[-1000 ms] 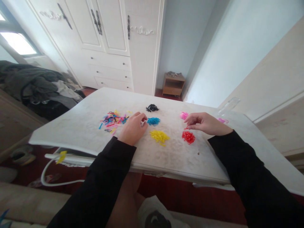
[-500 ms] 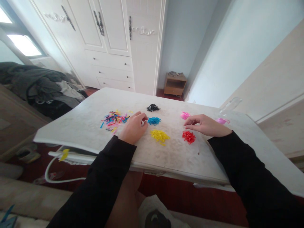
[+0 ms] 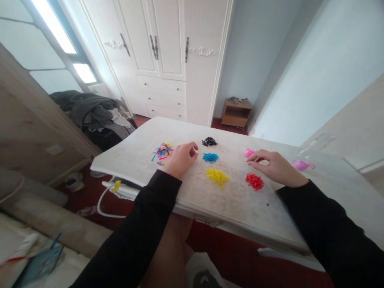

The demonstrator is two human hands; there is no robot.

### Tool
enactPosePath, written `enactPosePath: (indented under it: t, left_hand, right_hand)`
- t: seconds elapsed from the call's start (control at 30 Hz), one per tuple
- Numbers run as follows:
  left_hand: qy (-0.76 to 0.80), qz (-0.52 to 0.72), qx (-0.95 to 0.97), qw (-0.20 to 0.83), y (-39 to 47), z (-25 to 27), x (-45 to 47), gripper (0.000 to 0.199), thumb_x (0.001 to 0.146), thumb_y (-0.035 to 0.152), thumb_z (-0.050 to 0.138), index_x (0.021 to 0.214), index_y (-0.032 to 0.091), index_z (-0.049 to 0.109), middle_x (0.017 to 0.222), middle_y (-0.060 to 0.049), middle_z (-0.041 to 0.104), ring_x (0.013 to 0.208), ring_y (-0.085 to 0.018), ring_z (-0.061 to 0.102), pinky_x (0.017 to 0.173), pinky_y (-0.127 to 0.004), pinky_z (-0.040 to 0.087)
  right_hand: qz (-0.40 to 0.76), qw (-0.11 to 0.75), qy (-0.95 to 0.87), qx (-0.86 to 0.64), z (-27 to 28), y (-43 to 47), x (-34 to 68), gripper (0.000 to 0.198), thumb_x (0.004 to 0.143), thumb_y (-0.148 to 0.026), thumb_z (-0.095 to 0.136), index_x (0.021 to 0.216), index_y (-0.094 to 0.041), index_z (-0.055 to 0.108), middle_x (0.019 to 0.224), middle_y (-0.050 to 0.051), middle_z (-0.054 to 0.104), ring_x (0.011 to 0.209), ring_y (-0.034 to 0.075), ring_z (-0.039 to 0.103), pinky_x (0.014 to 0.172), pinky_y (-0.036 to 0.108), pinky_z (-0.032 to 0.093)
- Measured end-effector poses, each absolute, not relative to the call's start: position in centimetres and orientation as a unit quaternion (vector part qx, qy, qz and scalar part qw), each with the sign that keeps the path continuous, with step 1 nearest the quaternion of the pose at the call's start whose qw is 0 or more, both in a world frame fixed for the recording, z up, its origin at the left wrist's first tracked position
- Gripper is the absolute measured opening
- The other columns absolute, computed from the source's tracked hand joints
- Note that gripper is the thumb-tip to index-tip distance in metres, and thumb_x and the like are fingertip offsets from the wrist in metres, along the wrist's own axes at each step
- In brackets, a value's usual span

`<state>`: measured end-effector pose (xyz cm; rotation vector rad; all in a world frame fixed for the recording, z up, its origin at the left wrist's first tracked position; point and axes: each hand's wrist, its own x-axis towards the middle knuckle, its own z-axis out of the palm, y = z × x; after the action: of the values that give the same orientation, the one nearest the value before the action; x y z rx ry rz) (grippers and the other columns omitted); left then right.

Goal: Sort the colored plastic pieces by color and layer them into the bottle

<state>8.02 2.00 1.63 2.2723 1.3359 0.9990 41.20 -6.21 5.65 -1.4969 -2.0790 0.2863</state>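
Note:
My left hand [image 3: 182, 159] hovers over the white table, between a mixed-colour pile of small rubber bands [image 3: 163, 152] and a blue pile [image 3: 210, 157]. Its fingers are curled, with a gap between thumb and forefinger; nothing shows in it. My right hand [image 3: 271, 165] is just below a pink pile [image 3: 249, 153] and above a red pile [image 3: 255, 182]. Thumb and forefinger are pinched together there; anything between them is too small to make out. A yellow pile [image 3: 217, 177] lies nearer the front edge, and a black pile [image 3: 209, 141] farther back.
The white tabletop [image 3: 237, 208] carries the piles. A pink item [image 3: 303, 165] and a clear plastic piece [image 3: 318, 144] lie at the right. Beyond stand a white wardrobe [image 3: 163, 60] and a small wooden cabinet [image 3: 237, 113]. Clothes [image 3: 90, 110] are heaped at the left.
The view has swung left, so everything sits farther right. My left hand has drawn slightly away from the blue pile; my right hand has edged closer to the pink pile.

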Motion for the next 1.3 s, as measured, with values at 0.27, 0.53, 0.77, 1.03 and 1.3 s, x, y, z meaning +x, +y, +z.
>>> enactPosePath:
  t: [0.27,0.53,0.77,1.03,1.3]
  left_hand:
    - [0.582,0.36,0.72,0.114,4.0,4.0,-2.3,0.012,0.08,0.026,0.067,0.084,0.017,0.074,0.083,-0.007,0.077,0.078,-0.02,0.07,0.077,-0.031,0.053]
    - [0.624,0.286,0.719,0.109,3.9,2.3,-4.0,0.024,0.075,0.04,0.077,0.085,0.019,0.08,0.077,-0.007,0.074,0.069,-0.022,0.065,0.075,-0.034,0.049]
    - [0.609,0.318,0.714,0.132,4.0,2.0,-3.8,0.022,0.076,0.039,0.07,0.073,0.018,0.076,0.075,-0.009,0.075,0.072,-0.025,0.066,0.075,-0.036,0.048]
    - [0.58,0.398,0.685,0.188,4.1,2.3,-4.5,0.018,0.078,0.035,0.064,0.075,0.019,0.071,0.081,-0.009,0.078,0.079,-0.023,0.069,0.076,-0.033,0.049]
    - [0.535,0.508,0.598,0.312,3.9,2.2,-4.1,0.026,0.077,0.039,0.074,0.088,0.017,0.065,0.081,-0.01,0.08,0.079,-0.02,0.075,0.072,-0.029,0.054]
  right_hand:
    - [0.059,0.296,-0.786,-0.54,5.5,-6.3,41.0,0.019,0.087,-0.039,0.067,0.088,-0.023,0.078,0.095,0.007,0.077,0.08,0.023,0.071,0.074,0.04,0.058]
    - [0.055,0.296,-0.801,-0.518,5.1,-6.1,41.1,0.018,0.086,-0.036,0.065,0.086,-0.022,0.077,0.096,0.008,0.075,0.08,0.024,0.069,0.078,0.043,0.058]
    - [0.054,0.301,-0.802,-0.513,4.9,-5.9,41.2,0.019,0.087,-0.035,0.064,0.088,-0.023,0.079,0.101,0.011,0.074,0.089,0.026,0.07,0.08,0.044,0.06]
    - [0.053,0.3,-0.806,-0.508,4.9,-6.1,41.0,0.018,0.087,-0.035,0.064,0.087,-0.023,0.078,0.103,0.011,0.073,0.097,0.028,0.07,0.081,0.044,0.06]
    - [0.05,0.3,-0.808,-0.506,5.0,-6.1,40.9,0.02,0.087,-0.035,0.064,0.086,-0.022,0.079,0.103,0.013,0.074,0.098,0.029,0.07,0.08,0.045,0.061]
